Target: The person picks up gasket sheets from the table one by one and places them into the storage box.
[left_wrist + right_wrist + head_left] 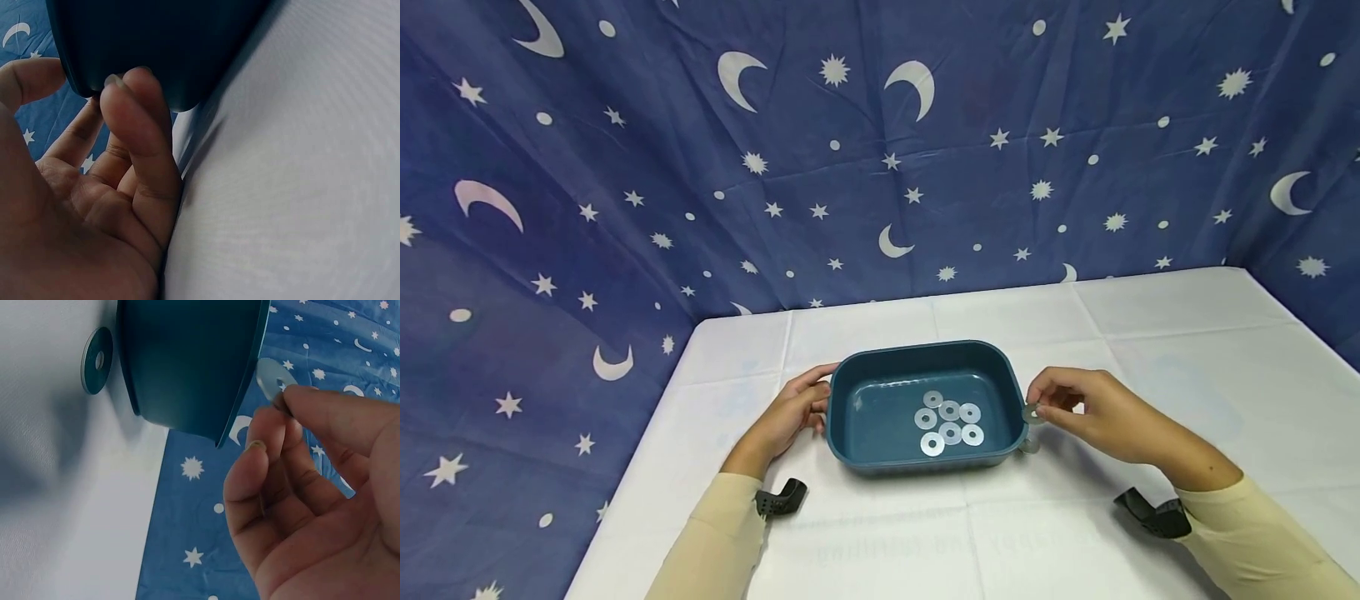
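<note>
A dark teal plastic bin (891,467) sits on the white cloth with several flat metal washers (950,433) grouped toward the right of its floor. My left hand (790,412) rests against the bin's left end; in the left wrist view its fingertips (81,125) meet the rim and outer wall, with the other fingers loosely bent. At the bin's right end, my right hand (1090,408) pinches one washer (272,377) between thumb and forefinger, close beside the rim. Below it, another washer (97,360) lies on the cloth just outside the bin.
White cloth (880,542) with fold creases covers the table. A blue curtain (820,167) with moons and stars rises behind the table and along its sides. Each wrist wears a black camera mount, one on the left (782,497) and one on the right (1153,512).
</note>
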`<state>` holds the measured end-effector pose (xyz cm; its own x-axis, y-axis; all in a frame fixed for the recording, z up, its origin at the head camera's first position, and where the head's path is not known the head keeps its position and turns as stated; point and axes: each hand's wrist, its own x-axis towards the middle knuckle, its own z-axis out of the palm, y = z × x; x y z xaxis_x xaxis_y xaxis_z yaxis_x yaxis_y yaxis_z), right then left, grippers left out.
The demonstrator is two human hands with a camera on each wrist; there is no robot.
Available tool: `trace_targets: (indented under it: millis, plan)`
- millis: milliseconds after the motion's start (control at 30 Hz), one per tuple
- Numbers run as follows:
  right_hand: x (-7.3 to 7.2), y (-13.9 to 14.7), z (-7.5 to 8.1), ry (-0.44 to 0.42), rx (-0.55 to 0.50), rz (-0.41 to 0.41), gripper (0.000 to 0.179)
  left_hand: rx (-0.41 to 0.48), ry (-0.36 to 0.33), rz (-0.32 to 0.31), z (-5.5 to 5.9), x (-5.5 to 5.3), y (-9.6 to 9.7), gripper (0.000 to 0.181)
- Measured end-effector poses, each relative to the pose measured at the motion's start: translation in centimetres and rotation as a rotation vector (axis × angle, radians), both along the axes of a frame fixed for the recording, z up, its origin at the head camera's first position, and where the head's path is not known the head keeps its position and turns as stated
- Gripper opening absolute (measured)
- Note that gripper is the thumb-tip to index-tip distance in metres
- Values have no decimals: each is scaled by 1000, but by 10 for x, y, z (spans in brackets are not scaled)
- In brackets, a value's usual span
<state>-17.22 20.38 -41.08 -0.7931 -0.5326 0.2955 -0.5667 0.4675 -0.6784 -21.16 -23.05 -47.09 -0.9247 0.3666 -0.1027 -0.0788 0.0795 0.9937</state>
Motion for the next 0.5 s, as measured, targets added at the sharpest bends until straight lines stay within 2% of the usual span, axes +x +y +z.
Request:
trace_targets:
  millis: [200,500]
  plan:
    - [-7,-12,3,7,10,21,17,-6,-4,14,0,2,-2,52]
    - [-21,-31,9,1,88,23,22,-6,23,-10,0,1,1,54]
